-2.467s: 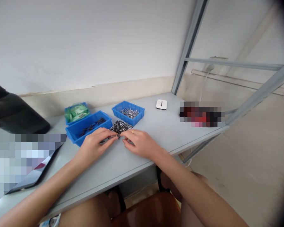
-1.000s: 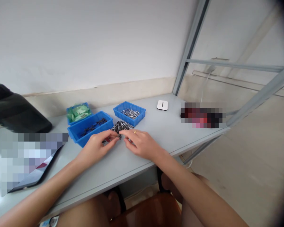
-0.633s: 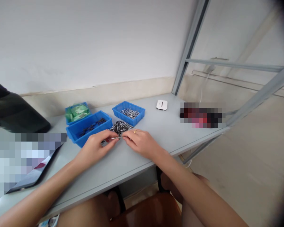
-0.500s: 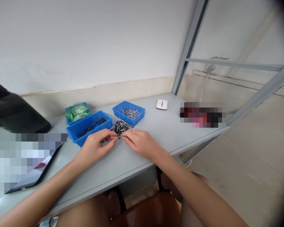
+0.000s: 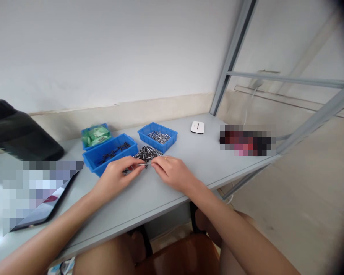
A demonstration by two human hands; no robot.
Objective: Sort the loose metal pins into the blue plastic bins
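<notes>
A thin silvery metal rod (image 5: pixel 148 164) spans the gap between my hands, above the front of the grey desk. My left hand (image 5: pixel 117 173) pinches its left end between thumb and fingers. At the right end, the fingertips of my right hand (image 5: pixel 173 173) are closed on it; a ring shows on one finger. Right behind my fingers lies a pile of dark and silvery rod-like pieces (image 5: pixel 146 152), partly hidden by both hands. The rod's exact kind is too small to make out.
Behind are a blue bin (image 5: pixel 93 162) with dark pieces, a blue tray (image 5: pixel 169 143) of silvery rods, and another holding green plastic (image 5: pixel 96 135). A dark bottle (image 5: pixel 31 133) and tablet-like device (image 5: pixel 43 214) stand left. Right are a white box (image 5: pixel 197 127) and metal frame (image 5: pixel 229 72).
My fingertips have drawn slightly apart, with more of the rod showing between them. The whole view has shifted a little; the bins and pile stay put.
</notes>
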